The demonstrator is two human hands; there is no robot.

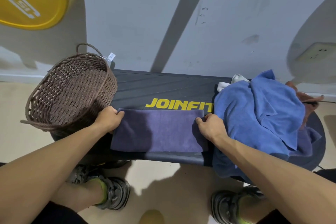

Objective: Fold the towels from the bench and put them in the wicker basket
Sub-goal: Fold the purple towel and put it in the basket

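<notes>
Nearest, on the front half of the black bench (163,85), lies a purple towel (158,131), folded into a flat, smooth rectangle. The left hand (109,119) pinches its far left corner; the right hand (211,127) pinches its far right corner (fingers curled on the cloth). Right of it slumps a rumpled blue towel (258,114). Farther left stands the brown wicker basket (72,89).
</notes>
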